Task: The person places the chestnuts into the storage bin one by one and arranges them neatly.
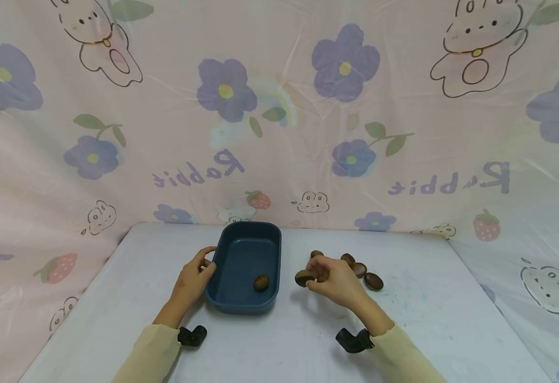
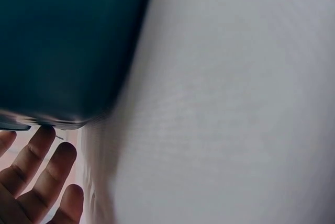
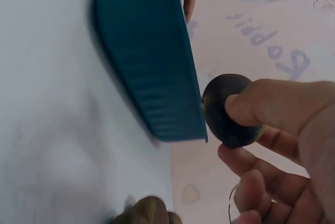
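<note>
Tray [image 1: 242, 309], blue rounded plastic, near far edge of tabletop [image 1: 432, 324]: one brown oval stone-like piece [image 1: 261, 283] inside. Right hand [image 1: 335, 282] pinches second piece [image 1: 303, 277]; left hand [image 1: 192, 281], loose-fingered, touches tray. Looks early: at least four loose pieces [image 1: 373, 281] right of tray.

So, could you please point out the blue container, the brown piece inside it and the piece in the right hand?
Blue container [image 1: 243, 258]: head view, bare inner floor.
Brown piece [image 1: 261, 283]: head view, its top.
Held piece [image 3: 217, 111]: right wrist view, dark face.
</note>
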`<state>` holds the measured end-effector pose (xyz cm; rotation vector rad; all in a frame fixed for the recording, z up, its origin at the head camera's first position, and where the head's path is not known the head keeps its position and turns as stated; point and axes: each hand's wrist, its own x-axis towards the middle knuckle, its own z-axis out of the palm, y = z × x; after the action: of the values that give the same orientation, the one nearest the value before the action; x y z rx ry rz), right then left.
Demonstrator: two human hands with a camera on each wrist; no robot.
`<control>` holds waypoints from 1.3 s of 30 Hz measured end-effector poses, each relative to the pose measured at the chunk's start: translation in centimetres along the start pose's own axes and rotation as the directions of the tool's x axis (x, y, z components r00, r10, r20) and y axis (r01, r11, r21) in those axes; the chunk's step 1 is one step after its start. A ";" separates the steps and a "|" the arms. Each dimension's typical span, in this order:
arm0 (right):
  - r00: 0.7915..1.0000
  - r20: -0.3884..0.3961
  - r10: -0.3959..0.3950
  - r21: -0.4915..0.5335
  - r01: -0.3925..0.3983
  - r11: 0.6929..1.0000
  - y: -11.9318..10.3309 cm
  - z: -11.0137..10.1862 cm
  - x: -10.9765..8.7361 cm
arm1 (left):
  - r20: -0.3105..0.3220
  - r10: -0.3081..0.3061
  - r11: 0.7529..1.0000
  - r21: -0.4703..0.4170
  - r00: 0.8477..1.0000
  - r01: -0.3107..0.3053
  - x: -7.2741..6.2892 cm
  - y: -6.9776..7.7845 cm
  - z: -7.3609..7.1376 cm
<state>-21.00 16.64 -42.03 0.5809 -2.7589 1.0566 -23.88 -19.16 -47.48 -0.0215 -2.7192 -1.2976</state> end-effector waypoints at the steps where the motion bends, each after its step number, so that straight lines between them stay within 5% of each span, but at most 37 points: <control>1: 1.000 0.001 -0.007 0.004 0.007 1.000 -0.2 0.1 0.2 | 0.000 -0.001 1.000 0.000 1.000 0.001 0.0 0.0 0.0; 39: 0.987 0.120 -0.108 0.044 0.103 0.994 -3.7 4.8 2.9 | -0.003 0.005 1.000 -0.003 1.000 -0.005 0.0 0.1 0.1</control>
<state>-22.11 10.05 -42.57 0.8140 -2.7803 1.0855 -23.90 -19.03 -47.44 -0.0269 -2.7132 -1.2993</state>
